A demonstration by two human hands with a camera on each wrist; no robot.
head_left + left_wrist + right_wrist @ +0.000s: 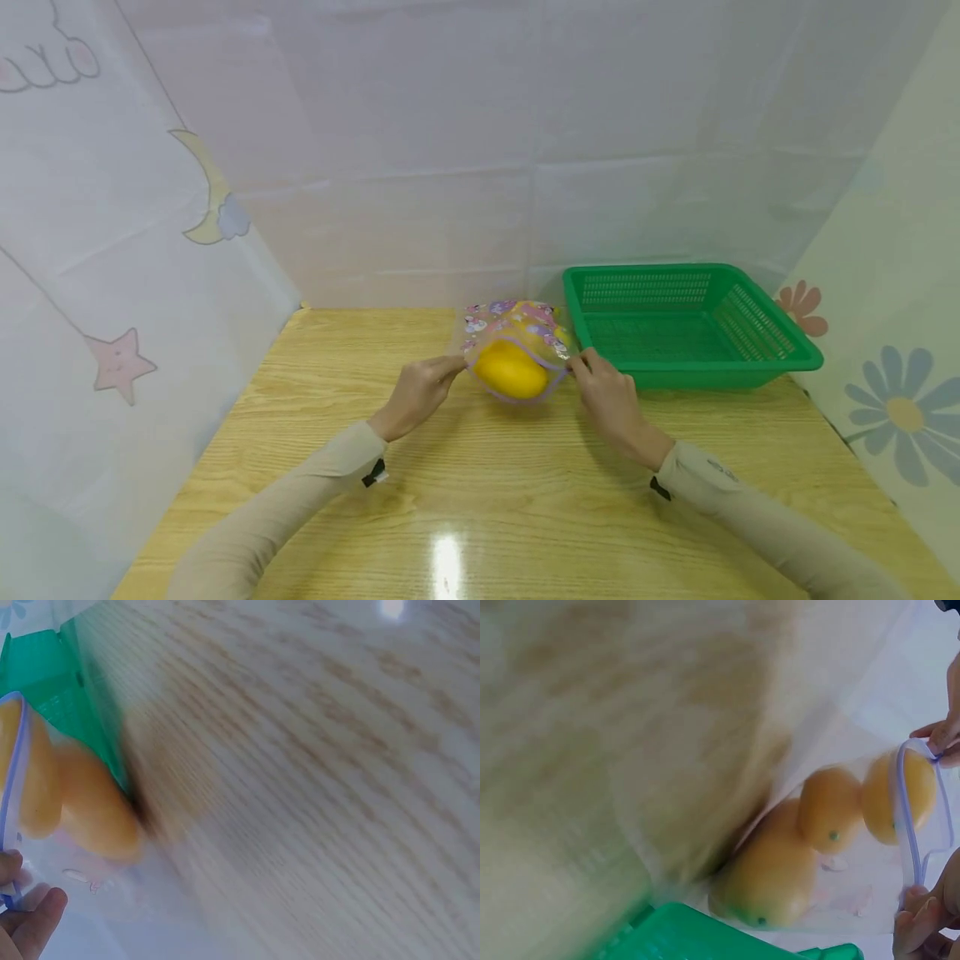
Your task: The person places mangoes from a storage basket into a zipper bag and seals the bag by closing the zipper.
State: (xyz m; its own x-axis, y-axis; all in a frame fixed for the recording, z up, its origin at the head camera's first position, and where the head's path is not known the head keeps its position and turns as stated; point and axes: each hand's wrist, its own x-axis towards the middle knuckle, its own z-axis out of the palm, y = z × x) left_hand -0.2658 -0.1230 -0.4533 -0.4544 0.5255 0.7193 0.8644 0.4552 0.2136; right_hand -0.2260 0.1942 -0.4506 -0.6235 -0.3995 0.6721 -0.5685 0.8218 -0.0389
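Observation:
A clear zip bag [480, 325] with cartoon prints and a purple zip edge hangs with its mouth spread toward me. My left hand [422, 392] pinches the left corner of that mouth, while the right hand [611, 404] pinches the right corner. Right in the opening lies a yellow mango-shaped fruit [512, 371]. Through the plastic in the right wrist view, two more such fruits show deeper in the bag, a large one [765, 870] with a green spot at its end and a smaller one [830, 810].
A green plastic basket [693, 367] with slotted walls stands at the back right, close beside the bag and the right hand. Everything rests on a wood-grain table [480, 483]. Pale printed sheets [420, 225] rise behind the table and at both sides.

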